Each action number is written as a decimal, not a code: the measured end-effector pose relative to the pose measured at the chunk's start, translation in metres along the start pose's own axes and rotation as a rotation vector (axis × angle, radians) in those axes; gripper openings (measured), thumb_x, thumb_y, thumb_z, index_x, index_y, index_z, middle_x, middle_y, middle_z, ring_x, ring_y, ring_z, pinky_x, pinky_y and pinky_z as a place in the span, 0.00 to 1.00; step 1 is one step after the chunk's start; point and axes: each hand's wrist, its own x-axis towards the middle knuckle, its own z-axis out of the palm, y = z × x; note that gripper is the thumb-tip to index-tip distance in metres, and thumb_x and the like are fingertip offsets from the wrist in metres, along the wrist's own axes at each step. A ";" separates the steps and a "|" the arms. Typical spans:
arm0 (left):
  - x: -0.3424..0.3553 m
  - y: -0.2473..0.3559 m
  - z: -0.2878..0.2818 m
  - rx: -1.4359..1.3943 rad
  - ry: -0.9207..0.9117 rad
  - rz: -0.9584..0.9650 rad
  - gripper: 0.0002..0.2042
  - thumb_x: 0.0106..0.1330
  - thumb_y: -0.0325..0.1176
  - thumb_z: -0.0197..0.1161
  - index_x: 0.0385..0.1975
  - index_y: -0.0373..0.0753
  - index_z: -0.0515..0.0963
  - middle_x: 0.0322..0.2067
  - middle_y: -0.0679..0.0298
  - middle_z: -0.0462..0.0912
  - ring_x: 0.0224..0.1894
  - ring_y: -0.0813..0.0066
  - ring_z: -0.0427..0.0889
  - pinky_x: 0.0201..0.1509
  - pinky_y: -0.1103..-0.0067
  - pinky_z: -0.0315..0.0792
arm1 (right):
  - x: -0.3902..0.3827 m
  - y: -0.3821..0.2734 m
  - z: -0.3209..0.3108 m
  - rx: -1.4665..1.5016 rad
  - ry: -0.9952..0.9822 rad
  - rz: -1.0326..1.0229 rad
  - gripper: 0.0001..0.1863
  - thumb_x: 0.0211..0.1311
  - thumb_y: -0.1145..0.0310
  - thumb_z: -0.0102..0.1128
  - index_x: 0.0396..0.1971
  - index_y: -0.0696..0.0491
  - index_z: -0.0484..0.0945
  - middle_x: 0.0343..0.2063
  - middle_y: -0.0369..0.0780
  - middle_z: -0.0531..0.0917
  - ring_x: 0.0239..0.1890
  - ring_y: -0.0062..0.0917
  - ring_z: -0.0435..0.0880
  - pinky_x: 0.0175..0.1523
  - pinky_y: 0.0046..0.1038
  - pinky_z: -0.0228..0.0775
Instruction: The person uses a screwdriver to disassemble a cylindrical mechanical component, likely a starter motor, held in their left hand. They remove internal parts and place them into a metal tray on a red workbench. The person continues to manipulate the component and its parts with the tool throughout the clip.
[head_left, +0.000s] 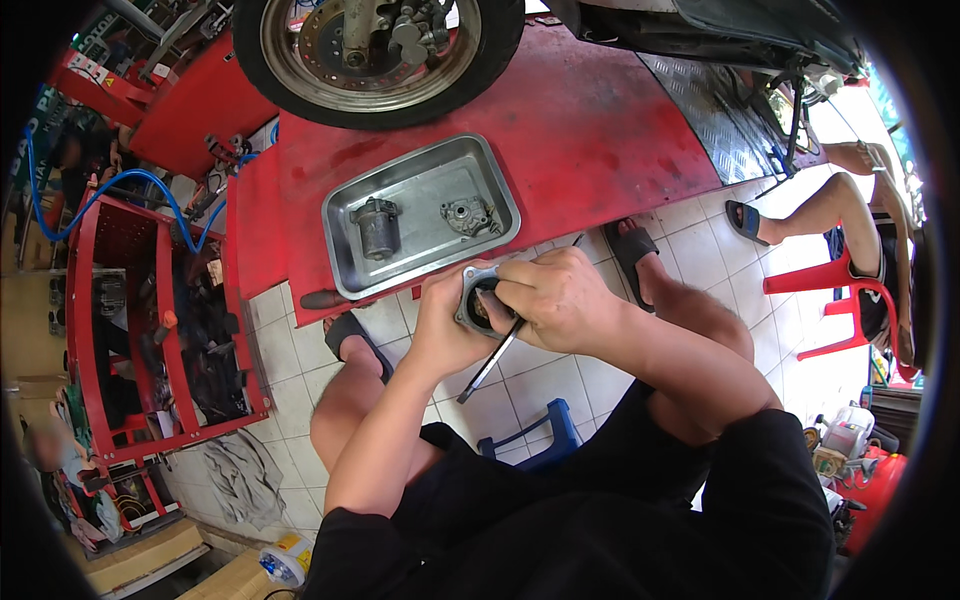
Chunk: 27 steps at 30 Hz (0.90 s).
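My left hand (443, 325) is wrapped round a grey metal housing (471, 275) with a flanged rim and a dark round opening. At its right side, my right hand (560, 298) has its fingers closed round a slim black-and-silver rod (490, 365), which slants down toward my lap. The right fingertips touch the housing's opening and hide part of its inside. Just beyond my hands lies a metal tray (335, 235). In it are a cylindrical metal motor-like part (377, 230) and a flat, irregular metal part (468, 216).
A motorcycle front wheel (480, 85) stands on the red platform (590, 130). A dark tool handle (322, 299) lies by the tray's near corner. At left is a red tool cart (90, 330); below me, a blue stool (562, 425). Another person's leg (815, 212) is beside a red chair (830, 285).
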 end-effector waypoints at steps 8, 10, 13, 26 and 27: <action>-0.012 0.000 -0.003 -0.066 -0.103 -0.029 0.08 0.59 0.28 0.64 0.37 0.33 0.79 0.28 0.59 0.82 0.32 0.77 0.80 0.38 0.77 0.74 | 0.001 0.000 0.006 0.118 0.045 -0.035 0.14 0.53 0.71 0.67 0.16 0.54 0.70 0.18 0.38 0.72 0.14 0.36 0.73 0.19 0.37 0.61; -0.012 0.002 -0.003 -0.068 -0.096 -0.032 0.09 0.59 0.28 0.65 0.38 0.33 0.79 0.29 0.59 0.82 0.32 0.78 0.80 0.38 0.77 0.74 | -0.001 -0.002 0.006 0.099 -0.027 0.020 0.11 0.48 0.69 0.70 0.20 0.54 0.74 0.20 0.38 0.74 0.18 0.37 0.77 0.21 0.39 0.66; -0.009 0.003 -0.004 -0.073 -0.093 -0.051 0.09 0.59 0.28 0.66 0.37 0.34 0.80 0.28 0.60 0.82 0.32 0.78 0.80 0.38 0.77 0.74 | -0.002 -0.004 0.007 0.082 -0.025 0.057 0.11 0.47 0.67 0.71 0.21 0.54 0.76 0.20 0.37 0.76 0.20 0.37 0.79 0.22 0.40 0.68; -0.012 -0.002 -0.002 0.045 -0.017 0.065 0.10 0.56 0.28 0.66 0.36 0.32 0.79 0.29 0.55 0.82 0.31 0.62 0.84 0.37 0.74 0.75 | -0.013 -0.005 0.028 0.042 0.094 0.024 0.12 0.48 0.65 0.71 0.19 0.51 0.74 0.20 0.36 0.77 0.16 0.34 0.78 0.19 0.36 0.67; -0.014 -0.003 -0.002 0.052 -0.015 0.066 0.10 0.56 0.29 0.66 0.36 0.32 0.79 0.29 0.55 0.82 0.31 0.61 0.85 0.37 0.73 0.75 | -0.014 -0.007 0.030 0.038 0.095 0.027 0.13 0.48 0.65 0.70 0.18 0.51 0.73 0.19 0.36 0.76 0.16 0.34 0.78 0.20 0.36 0.67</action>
